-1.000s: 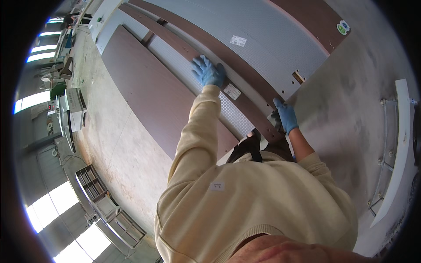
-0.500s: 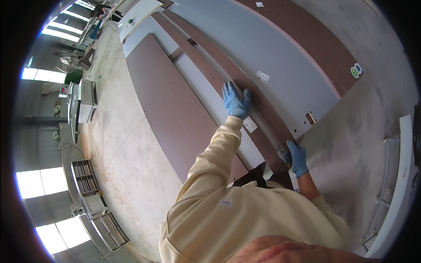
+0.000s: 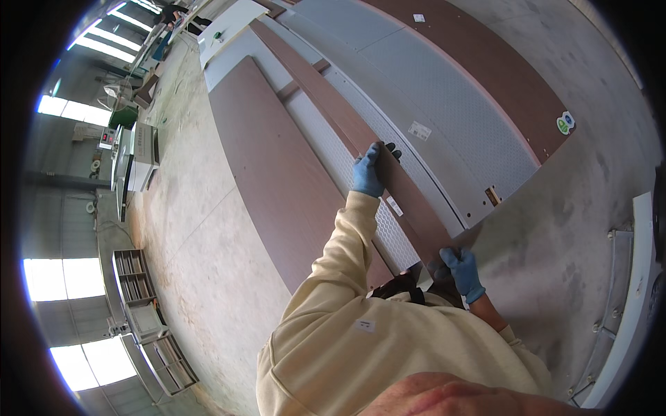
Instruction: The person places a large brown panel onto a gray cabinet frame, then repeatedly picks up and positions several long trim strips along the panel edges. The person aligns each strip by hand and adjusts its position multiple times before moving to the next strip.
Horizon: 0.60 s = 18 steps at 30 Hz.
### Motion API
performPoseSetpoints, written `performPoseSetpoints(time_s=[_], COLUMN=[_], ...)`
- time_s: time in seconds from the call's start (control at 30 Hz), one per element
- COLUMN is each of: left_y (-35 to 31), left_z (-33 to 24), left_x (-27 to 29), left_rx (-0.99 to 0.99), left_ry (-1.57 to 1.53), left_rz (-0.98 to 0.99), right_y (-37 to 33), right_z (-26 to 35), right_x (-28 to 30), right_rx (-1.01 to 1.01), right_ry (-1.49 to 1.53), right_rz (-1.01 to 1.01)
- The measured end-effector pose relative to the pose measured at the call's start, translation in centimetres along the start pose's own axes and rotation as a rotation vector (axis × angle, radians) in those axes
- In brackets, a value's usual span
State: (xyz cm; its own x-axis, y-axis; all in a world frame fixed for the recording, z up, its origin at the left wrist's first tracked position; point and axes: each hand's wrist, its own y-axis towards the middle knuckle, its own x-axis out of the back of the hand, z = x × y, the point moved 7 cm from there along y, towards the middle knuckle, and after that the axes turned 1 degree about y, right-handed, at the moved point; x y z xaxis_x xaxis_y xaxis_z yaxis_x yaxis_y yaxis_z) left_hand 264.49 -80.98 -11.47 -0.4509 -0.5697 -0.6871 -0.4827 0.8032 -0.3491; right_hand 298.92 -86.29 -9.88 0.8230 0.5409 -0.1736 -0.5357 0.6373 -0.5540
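Long narrow brown boards (image 3: 415, 201) lie lengthwise in front of me, one seemingly on or against another. My left hand (image 3: 370, 172), in a blue glove, grips them partway along, its fingers curled over the right edge. At the near end, my right hand (image 3: 463, 272), also gloved, is closed on the board's corner; some of its fingers are hidden. A white label (image 3: 394, 206), partly covered, shows beside the left hand. To the left is a wide brown panel (image 3: 253, 132), with a honeycomb-textured strip (image 3: 333, 154) between it and the boards.
Right of the boards lies a large grey textured panel (image 3: 444, 83) with a label and holes near its corner. A brown panel (image 3: 485, 62) borders it. Shelving units (image 3: 135, 281) and a machine (image 3: 141, 156) stand along the left. Far back, a person (image 3: 170, 15) bends over.
The right-hand narrow board has moved left to the other one, closing the gap and partly covering the label. My left hand went from lying flat to gripping; my right hand moved slightly nearer.
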Motion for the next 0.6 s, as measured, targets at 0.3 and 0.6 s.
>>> performPoseSetpoints(time_s=[0.3,0.6], left_y=[-1.9,-6.5], left_z=[-1.3,-6.3], left_x=[7.3,8.7], left_rx=[0.033,-0.534], left_ry=[0.001,1.882], left_rz=[-0.078,-0.509], right_y=[-0.7,1.5], right_z=[-3.4,-11.6], right_x=[-4.9,-5.9], right_rx=[-0.219,-0.396], right_ry=[0.136,0.049], right_rz=[0.119,0.186])
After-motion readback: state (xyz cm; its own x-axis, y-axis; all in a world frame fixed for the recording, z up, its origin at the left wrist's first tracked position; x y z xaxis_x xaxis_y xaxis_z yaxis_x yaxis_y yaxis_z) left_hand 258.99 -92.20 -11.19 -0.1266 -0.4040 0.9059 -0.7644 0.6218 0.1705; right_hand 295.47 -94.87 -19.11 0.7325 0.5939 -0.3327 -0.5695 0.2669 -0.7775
